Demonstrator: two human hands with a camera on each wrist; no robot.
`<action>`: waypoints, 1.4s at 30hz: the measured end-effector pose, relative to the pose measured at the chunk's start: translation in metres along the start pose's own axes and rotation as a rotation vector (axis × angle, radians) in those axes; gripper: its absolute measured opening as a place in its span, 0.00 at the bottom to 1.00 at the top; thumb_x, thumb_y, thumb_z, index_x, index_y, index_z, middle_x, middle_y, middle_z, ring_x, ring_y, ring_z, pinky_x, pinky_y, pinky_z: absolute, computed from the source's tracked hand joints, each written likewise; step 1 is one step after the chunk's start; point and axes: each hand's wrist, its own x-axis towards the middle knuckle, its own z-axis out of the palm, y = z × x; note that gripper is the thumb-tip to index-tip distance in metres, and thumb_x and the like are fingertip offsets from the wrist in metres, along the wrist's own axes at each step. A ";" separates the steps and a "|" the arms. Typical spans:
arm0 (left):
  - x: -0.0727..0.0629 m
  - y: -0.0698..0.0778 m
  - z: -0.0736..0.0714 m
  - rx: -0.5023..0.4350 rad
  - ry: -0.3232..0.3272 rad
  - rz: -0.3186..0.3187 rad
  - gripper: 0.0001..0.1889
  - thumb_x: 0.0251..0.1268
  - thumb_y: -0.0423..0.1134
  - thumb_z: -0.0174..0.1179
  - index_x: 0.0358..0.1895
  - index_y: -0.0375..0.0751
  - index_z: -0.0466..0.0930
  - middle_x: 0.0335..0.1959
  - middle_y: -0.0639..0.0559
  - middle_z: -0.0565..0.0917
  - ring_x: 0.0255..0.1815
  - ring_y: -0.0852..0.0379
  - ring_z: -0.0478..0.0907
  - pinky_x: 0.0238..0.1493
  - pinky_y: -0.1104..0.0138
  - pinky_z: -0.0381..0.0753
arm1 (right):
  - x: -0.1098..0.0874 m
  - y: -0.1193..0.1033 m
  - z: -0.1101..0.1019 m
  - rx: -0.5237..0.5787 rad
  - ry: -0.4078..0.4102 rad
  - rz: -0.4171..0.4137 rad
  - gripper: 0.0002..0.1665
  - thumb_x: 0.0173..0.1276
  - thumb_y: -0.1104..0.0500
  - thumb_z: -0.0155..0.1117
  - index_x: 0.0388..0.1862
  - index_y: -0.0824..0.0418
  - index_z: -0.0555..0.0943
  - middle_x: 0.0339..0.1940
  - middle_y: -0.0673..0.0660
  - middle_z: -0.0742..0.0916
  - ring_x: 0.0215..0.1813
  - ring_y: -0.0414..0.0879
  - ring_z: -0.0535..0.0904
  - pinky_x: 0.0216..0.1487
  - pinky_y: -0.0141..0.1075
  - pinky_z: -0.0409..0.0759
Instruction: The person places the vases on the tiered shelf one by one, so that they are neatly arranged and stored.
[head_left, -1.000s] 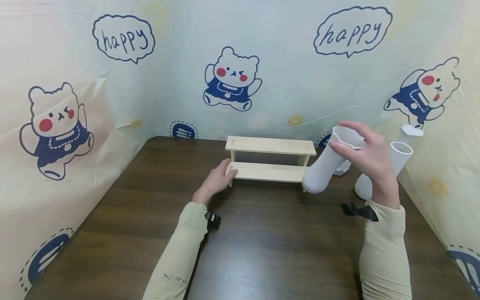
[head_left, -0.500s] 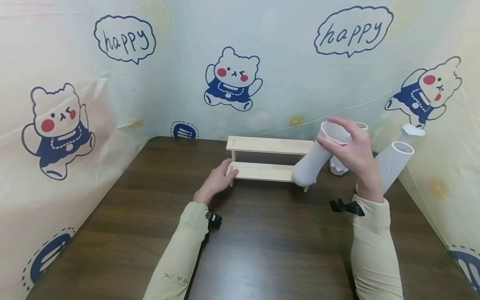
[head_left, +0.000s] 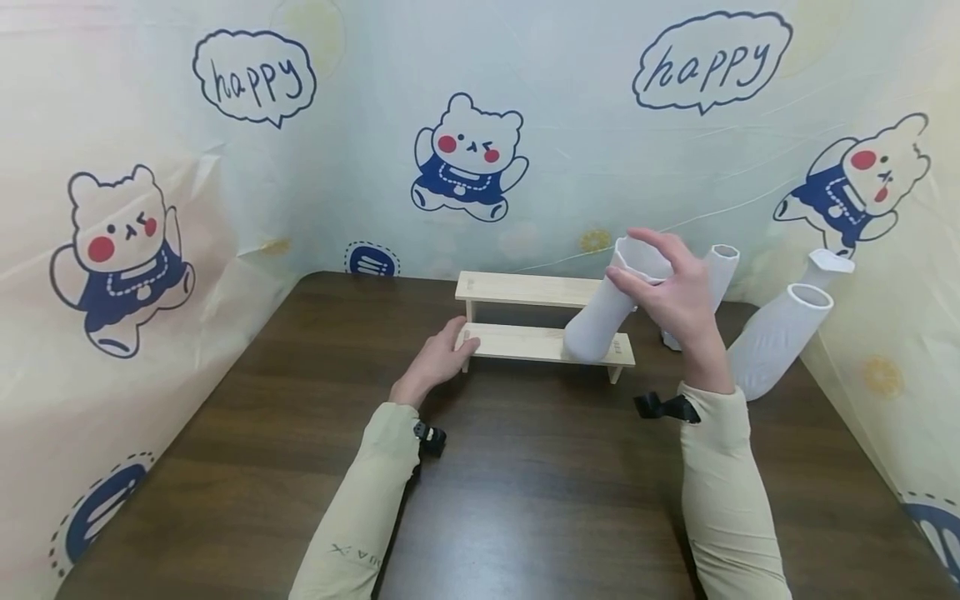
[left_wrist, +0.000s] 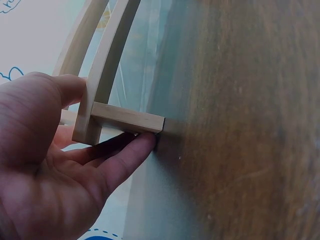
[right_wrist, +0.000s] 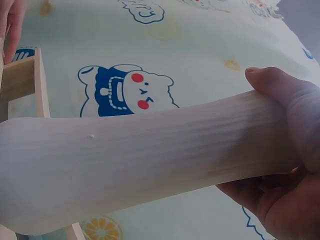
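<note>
A two-tier pale wooden shelf (head_left: 517, 340) stands near the back of the table. My left hand (head_left: 429, 364) grips its left end, thumb on the lower board; the left wrist view shows fingers by the board's end and leg (left_wrist: 131, 118). Up by the rim of a white vase (head_left: 596, 321), my right hand (head_left: 681, 312) holds it between thumb and fingers. The vase leans, mouth toward the right, its rounded base overlapping the right part of the lower board. In the right wrist view its smooth, faintly ribbed side (right_wrist: 140, 160) spans most of the picture.
To the right stand more white vases: a wide-mouthed one (head_left: 780, 346), a flared one (head_left: 830, 265) behind it and a slim one (head_left: 723, 267) partly hidden by my right hand. Dark wooden table (head_left: 480, 492); printed cloth (head_left: 570, 150) hangs at the back and sides.
My right hand has carried the white vase leftward, from the shelf's right end to over the lower board. The left hand keeps its grip on the shelf's left end.
</note>
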 end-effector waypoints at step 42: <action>-0.003 -0.001 0.000 -0.014 -0.002 -0.021 0.36 0.72 0.59 0.50 0.77 0.49 0.54 0.75 0.44 0.64 0.74 0.44 0.65 0.72 0.45 0.65 | 0.028 -0.023 0.093 -0.001 -0.212 -0.141 0.34 0.55 0.50 0.77 0.62 0.57 0.80 0.60 0.60 0.82 0.62 0.52 0.76 0.56 0.50 0.81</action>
